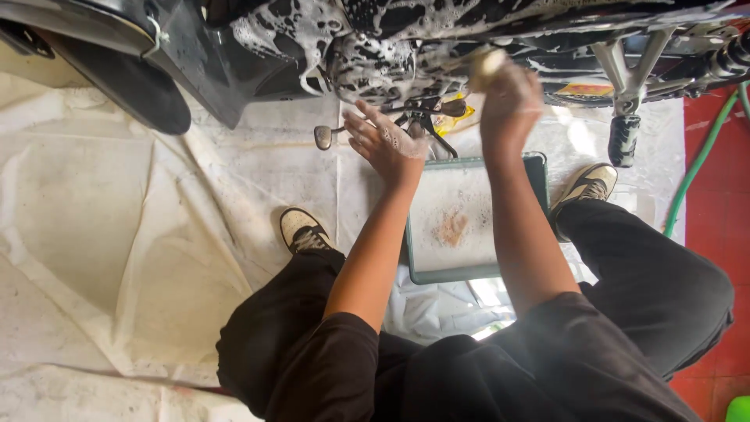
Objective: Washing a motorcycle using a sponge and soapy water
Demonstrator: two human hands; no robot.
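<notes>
One pale sponge [486, 66] was pressed against the soapy motorcycle engine [375, 55], clutched in the right hand [509, 98]. The left hand [384, 141] hung open, fingers spread and foamy, just below the engine. Beneath lay one green-rimmed tray [539, 168], two shoes [301, 230] on a white sheet [117, 234], and one green hose [699, 160].

A pale yellow sponge [486, 69] is showing between the fingers of a raised hand, pressing against the soapy underside of a motorcycle [406, 39]. Most of the sponge is lying hidden behind the fist, and it is blurred. The motorcycle's dark engine parts are sitting under white foam, running in streaks and bubbles across the metal.
</notes>
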